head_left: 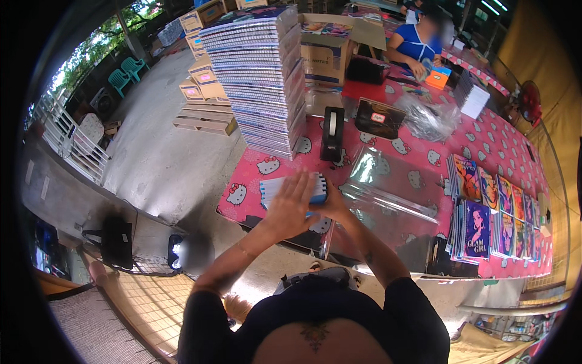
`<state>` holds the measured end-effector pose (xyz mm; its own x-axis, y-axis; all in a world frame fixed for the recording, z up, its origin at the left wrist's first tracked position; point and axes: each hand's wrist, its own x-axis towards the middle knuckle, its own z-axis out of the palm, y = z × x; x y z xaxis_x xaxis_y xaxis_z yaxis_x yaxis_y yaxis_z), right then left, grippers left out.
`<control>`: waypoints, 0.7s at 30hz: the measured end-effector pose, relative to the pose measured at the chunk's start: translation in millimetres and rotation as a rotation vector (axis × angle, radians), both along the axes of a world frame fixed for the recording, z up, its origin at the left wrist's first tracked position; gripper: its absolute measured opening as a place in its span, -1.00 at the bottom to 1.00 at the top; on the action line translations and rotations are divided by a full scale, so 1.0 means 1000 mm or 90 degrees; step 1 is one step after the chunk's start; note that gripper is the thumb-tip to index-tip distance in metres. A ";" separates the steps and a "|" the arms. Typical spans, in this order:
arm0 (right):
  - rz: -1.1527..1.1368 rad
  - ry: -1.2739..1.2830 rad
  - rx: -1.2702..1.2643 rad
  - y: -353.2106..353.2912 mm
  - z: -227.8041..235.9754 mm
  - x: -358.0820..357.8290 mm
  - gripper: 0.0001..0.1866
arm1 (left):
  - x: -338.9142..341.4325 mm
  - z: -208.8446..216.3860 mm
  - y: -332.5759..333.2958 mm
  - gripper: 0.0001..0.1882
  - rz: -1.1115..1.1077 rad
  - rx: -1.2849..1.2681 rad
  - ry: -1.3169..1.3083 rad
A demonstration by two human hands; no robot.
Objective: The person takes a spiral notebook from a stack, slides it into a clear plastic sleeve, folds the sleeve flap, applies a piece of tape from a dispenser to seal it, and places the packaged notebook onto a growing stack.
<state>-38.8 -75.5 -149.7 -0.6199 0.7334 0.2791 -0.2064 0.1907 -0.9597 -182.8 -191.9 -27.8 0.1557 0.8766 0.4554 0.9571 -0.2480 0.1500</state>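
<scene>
A small stack of spiral notebooks [274, 187] with white page edges and some blue at its lower side lies at the table's near left edge. Across it rests my left hand [290, 205], fingers stretched out flat. My right hand [331, 205] grips the right end of the same stack, its fingers partly hidden behind the bindings. Just beyond stands a black tape dispenser [332, 134]. Clear plastic sheets or sleeves [388, 206] are spread to the right of my right hand.
A tall stack of spiral notebooks [257, 85] rises at the back left. Colourful notebooks [478, 227] sit in piles at the right. A dark box [380, 118] and crumpled plastic [427, 118] lie farther back on the pink patterned table [445, 159]. Across it, a person in blue [415, 45] handles an orange item.
</scene>
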 end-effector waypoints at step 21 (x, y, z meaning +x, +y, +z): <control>-0.433 -0.525 0.328 0.043 -0.017 0.295 -0.38 | 0.023 -0.001 0.014 -0.29 0.023 -0.258 -0.775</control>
<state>256.2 -32.1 -166.4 -0.2778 0.8996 0.3371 0.7314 0.4255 -0.5329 -159.5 -177.5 -28.3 -0.1980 0.9801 -0.0120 0.1558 0.0435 0.9868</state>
